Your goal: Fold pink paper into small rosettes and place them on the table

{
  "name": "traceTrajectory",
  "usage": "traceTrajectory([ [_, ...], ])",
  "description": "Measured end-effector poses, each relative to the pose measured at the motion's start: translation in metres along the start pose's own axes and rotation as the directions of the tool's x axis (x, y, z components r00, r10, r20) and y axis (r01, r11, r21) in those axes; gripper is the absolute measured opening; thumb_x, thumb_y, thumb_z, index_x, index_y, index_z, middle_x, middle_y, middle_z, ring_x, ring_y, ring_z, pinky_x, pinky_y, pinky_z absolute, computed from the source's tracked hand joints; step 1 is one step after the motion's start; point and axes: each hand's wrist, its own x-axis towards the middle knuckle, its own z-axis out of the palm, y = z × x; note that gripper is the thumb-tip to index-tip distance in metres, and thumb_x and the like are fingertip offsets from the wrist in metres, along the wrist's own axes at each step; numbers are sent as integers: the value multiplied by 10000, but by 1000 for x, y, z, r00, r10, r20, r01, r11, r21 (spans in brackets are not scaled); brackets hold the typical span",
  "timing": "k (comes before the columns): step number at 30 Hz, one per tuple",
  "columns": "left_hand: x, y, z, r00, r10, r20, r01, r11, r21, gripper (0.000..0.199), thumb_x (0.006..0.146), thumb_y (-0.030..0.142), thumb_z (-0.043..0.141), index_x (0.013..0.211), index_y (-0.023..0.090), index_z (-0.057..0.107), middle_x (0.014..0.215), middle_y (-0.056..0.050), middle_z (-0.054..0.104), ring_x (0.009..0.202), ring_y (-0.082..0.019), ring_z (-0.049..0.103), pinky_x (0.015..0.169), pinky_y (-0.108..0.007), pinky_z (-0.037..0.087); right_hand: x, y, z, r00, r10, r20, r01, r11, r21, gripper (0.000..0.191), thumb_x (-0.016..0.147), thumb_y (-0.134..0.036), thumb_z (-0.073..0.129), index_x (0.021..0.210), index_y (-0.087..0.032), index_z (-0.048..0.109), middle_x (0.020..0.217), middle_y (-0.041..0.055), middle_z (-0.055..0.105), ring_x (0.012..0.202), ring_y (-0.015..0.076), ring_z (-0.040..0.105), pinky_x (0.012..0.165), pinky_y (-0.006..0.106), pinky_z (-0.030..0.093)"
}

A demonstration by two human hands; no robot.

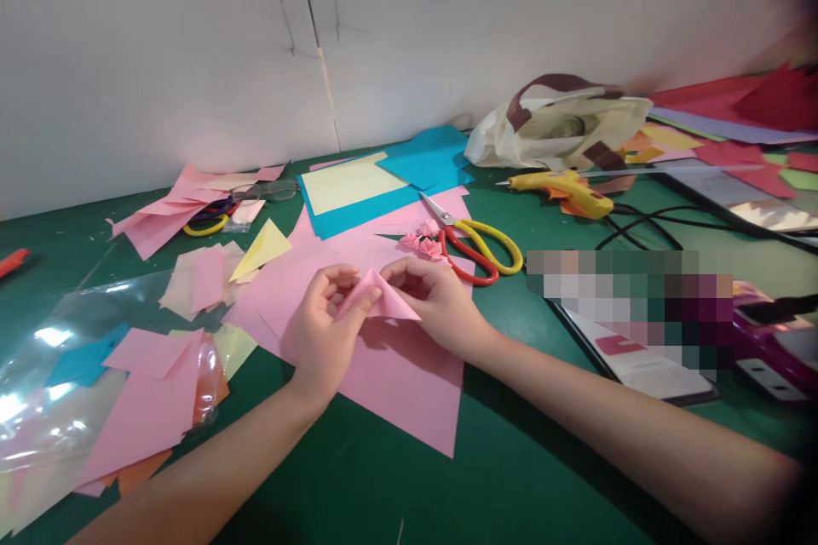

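Note:
Between my two hands is a small folded piece of pink paper, its peak pointing up. My left hand pinches its left side, thumb across the front. On the right side my right hand grips it, with the fingertips partly hidden behind the paper. Beneath both hands lies a large pink sheet on the green table. Just beyond my right hand are scissors with one red and one yellow handle loop, blades apart. Small folded pink paper pieces lie against the scissors.
Blue sheets and a pale yellow sheet lie behind. A yellow glue gun with black cables and a cream bag stand back right. At left is a clear plastic bag with paper scraps. A yellow folded piece lies nearby.

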Motion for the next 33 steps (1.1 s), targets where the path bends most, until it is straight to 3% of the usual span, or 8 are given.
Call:
traceTrajectory([
  [3,1,-3,0,998,-56,-30,55,997,-49,351,681,319,738,984,173,638,898,-55,687,824,-178,656,721,-288,544,0,-2,-1,1000,23,-13,-24,999,-42,153,817,-302,603,814,-160,658,782,42,686,703,148,627,646,284,504],
  [7,1,-4,0,998,-20,-52,17,998,-59,270,662,314,761,881,168,698,893,-57,724,843,-187,672,800,-317,549,-2,-6,-1,1000,-11,-15,9,992,-125,284,896,-337,484,761,-163,663,780,45,688,759,162,627,698,299,499],
  [12,-1,-3,0,999,-20,-48,17,997,-76,222,664,326,766,831,183,729,848,-44,752,835,-202,693,794,-327,572,-2,-7,1,1000,10,-5,-11,992,-129,193,789,-368,664,841,-182,680,869,55,697,826,183,650,752,323,521],
  [16,-1,-4,0,1000,-10,-17,10,1000,-22,199,739,340,704,879,204,743,894,-40,758,853,-204,697,830,-343,571,-1,-5,1,998,-56,-20,52,983,-175,145,839,-317,608,818,-192,677,868,54,695,833,172,645,760,323,520],
  [23,0,-4,0,998,-61,4,61,997,-48,272,747,401,685,903,186,740,851,-40,757,731,-188,706,723,-329,607,-1,-3,1,994,-48,-93,27,978,-208,84,825,-215,603,853,-191,678,836,37,707,779,160,636,737,325,506],
  [26,1,-5,0,997,-71,-3,71,995,-65,295,736,413,693,906,175,731,810,-39,749,665,-177,700,680,-318,607,-1,-3,1,986,-59,-156,32,985,-172,149,793,-194,632,936,-188,675,818,32,704,754,154,638,716,318,513],
  [33,3,-7,0,997,-72,25,73,997,-40,276,707,385,723,909,197,737,859,-43,750,797,-187,689,682,-278,587,-2,-6,0,988,-29,-151,4,987,-160,120,802,-188,622,875,-196,717,872,43,743,819,179,668,772,342,523],
])
